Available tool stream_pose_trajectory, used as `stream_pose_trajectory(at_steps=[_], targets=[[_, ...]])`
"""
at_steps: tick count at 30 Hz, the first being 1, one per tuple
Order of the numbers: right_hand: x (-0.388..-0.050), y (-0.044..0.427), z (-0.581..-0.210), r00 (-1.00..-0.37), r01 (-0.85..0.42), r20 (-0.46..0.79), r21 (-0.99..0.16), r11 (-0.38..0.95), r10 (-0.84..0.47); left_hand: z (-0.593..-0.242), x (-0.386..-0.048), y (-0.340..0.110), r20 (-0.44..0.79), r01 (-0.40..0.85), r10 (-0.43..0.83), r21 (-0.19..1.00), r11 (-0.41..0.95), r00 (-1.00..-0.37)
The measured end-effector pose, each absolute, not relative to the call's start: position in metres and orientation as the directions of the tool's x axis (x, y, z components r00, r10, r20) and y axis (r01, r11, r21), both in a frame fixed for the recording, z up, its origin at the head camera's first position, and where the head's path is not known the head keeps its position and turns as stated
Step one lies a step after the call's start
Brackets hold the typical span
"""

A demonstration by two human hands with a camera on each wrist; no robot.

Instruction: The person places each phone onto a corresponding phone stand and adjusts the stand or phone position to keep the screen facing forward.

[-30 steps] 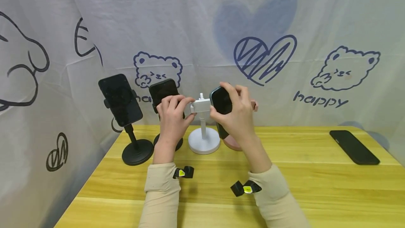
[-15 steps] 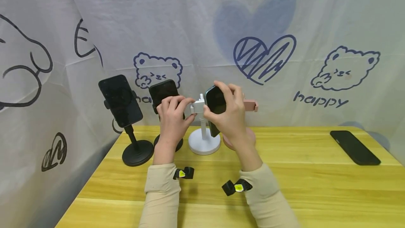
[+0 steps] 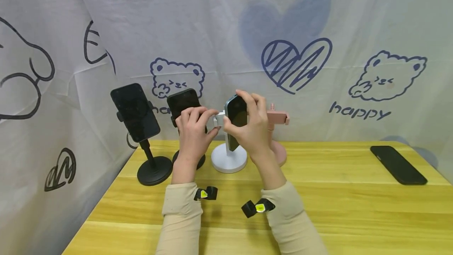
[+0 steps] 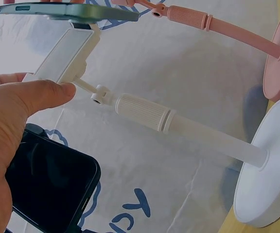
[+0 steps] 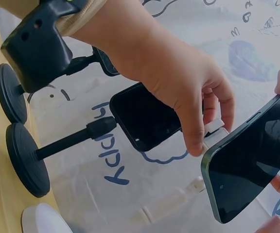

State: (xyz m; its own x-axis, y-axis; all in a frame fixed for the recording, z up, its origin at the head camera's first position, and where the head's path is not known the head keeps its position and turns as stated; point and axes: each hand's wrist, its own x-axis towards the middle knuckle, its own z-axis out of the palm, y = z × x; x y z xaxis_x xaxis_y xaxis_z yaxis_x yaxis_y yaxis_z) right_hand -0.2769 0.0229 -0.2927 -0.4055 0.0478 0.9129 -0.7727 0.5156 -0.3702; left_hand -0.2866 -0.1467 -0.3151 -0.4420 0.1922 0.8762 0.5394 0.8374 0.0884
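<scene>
The left hand (image 3: 194,131) pinches the left end of the clamp (image 3: 219,119) on the white phone stand (image 3: 229,158); in the left wrist view its thumb lies along the white clamp (image 4: 64,56). A dark phone with a greenish edge (image 3: 236,113) is gripped by its sides in the right hand (image 3: 253,129), upright and tilted, in front of the clamp's right part. In the right wrist view the phone (image 5: 249,165) overlaps the clamp's end, and whether they touch cannot be told. The pink stand (image 3: 278,117) is just right of the right hand.
Two black stands, each bearing a phone, are at the left, one holding a phone (image 3: 135,112) and the other a phone (image 3: 183,102) partly behind the left hand. Another dark phone (image 3: 398,165) lies flat on the table (image 3: 336,200) at the right. A printed cloth hangs behind.
The right hand has moved left with its phone, from in front of the pink stand to in front of the white clamp. The pink stand has come into view. The left hand has stayed put.
</scene>
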Motion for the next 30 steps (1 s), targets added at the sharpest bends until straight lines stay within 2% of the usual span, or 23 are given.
stream_pose_trajectory(at_steps=[6,14,22,30], targets=[[-0.279,0.020,-0.292,-0.360,-0.807,0.932,-0.339,0.483,0.052,-0.315,-0.287,-0.147,0.879,0.538,0.193,0.082,0.839,-0.436],[-0.279,0.016,-0.291,-0.362,-0.840,0.931,-0.346,0.417,0.043,-0.315,-0.288,-0.148,0.880,0.525,0.196,0.070,0.848,-0.433],[-0.284,0.014,-0.293,-0.355,-0.850,0.935,-0.324,0.417,0.002,-0.315,-0.287,-0.147,0.887,0.522,0.200,0.053,0.851,-0.416],[-0.288,0.014,-0.294,-0.338,-0.832,0.941,-0.289,0.474,-0.019,-0.315,-0.287,-0.145,0.896,0.511,0.209,0.023,0.859,-0.392]])
